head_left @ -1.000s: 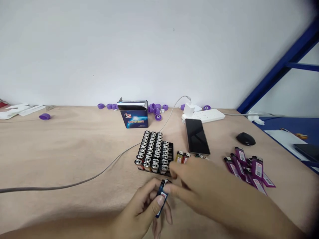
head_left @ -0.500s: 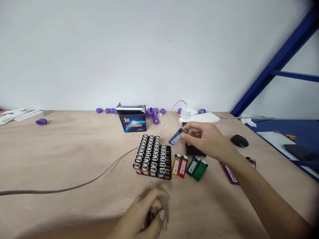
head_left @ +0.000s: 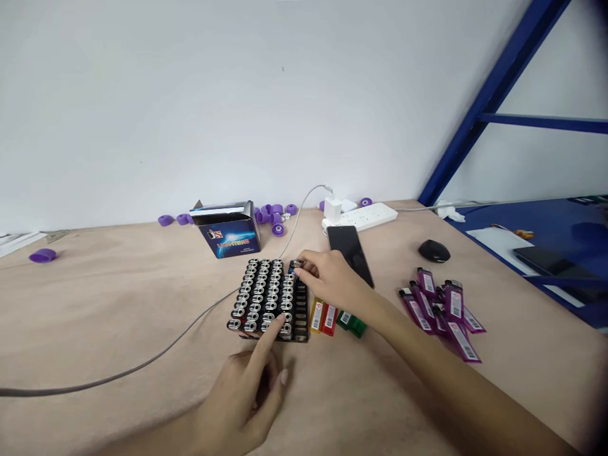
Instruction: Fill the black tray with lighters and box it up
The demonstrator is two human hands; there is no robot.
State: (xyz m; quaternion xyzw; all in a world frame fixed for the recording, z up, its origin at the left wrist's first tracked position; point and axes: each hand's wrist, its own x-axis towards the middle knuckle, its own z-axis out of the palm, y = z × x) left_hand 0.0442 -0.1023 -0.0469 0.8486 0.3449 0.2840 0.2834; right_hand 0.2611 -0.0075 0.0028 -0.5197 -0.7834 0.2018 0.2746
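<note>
A black tray [head_left: 301,322] holds rows of lighters with metal tops, and its right side has bare slots. At the tray's back right corner, my right hand [head_left: 327,275] pinches a blue lighter [head_left: 293,268] by its top. My left hand [head_left: 249,386] is in front of the tray; its index finger points out and touches a lighter top near the front, while the other fingers curl in. Just right of the tray lie a yellow lighter [head_left: 316,316], a red lighter [head_left: 329,319] and green lighters [head_left: 356,326], partly under my right forearm.
Behind the tray stands an open lighters box [head_left: 232,237], with purple caps [head_left: 278,229] nearby. A phone [head_left: 349,250], a white power strip [head_left: 368,217] and a black mouse [head_left: 434,251] are at the right. Several purple lighters [head_left: 455,301] lie piled there. A grey cable [head_left: 156,360] crosses the left.
My right hand has carried the blue lighter left and down to the tray. My left hand has moved up, its index finger now reaching the lighters. The view has shifted right.
</note>
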